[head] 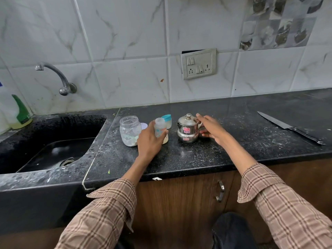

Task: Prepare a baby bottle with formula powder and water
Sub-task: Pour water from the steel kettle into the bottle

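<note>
Left grip (149, 141): curled round baby bottle (160, 129), upright on surface (197, 155)
Right grip (210, 128): fingers spread, beside steel kettle (188, 128)
Jar (130, 130): left of bottle

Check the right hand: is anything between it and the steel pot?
Nothing visible is. The right hand is open just right of the steel pot, fingers already by its side. The baby bottle, gripped by the left hand, stands on the pot's other side.

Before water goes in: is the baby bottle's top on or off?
Off: the baby bottle, gripped by the left hand, shows an open neck.
</note>
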